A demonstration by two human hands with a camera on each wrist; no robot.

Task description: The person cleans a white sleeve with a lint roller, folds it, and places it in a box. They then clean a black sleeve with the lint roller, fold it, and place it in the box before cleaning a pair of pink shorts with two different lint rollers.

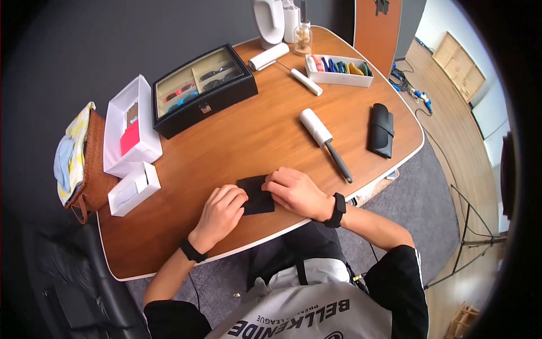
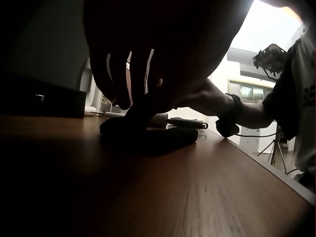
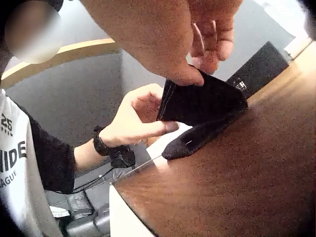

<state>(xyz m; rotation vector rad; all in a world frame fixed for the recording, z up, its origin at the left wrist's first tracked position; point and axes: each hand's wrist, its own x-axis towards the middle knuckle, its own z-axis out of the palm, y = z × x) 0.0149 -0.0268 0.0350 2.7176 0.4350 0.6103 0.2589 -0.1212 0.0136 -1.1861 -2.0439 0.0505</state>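
Note:
A small black cloth (image 1: 255,195) lies on the wooden table (image 1: 237,141) near its front edge. My left hand (image 1: 221,212) holds the cloth's left edge with curled fingers. My right hand (image 1: 293,189) pinches the right edge; in the right wrist view its thumb and fingers (image 3: 210,54) lift a fold of the black cloth (image 3: 202,106) off the wood, with the left hand (image 3: 138,121) at the other side. In the left wrist view the cloth (image 2: 148,133) is a dark shape under the dim left hand (image 2: 148,59).
A lint roller (image 1: 323,138) lies to the right behind the hands, with a black case (image 1: 381,130) beyond it. A black glass-lidded display box (image 1: 203,87), white boxes (image 1: 131,127), a tray of coloured items (image 1: 339,69) and a wicker basket (image 1: 90,164) stand further back and left.

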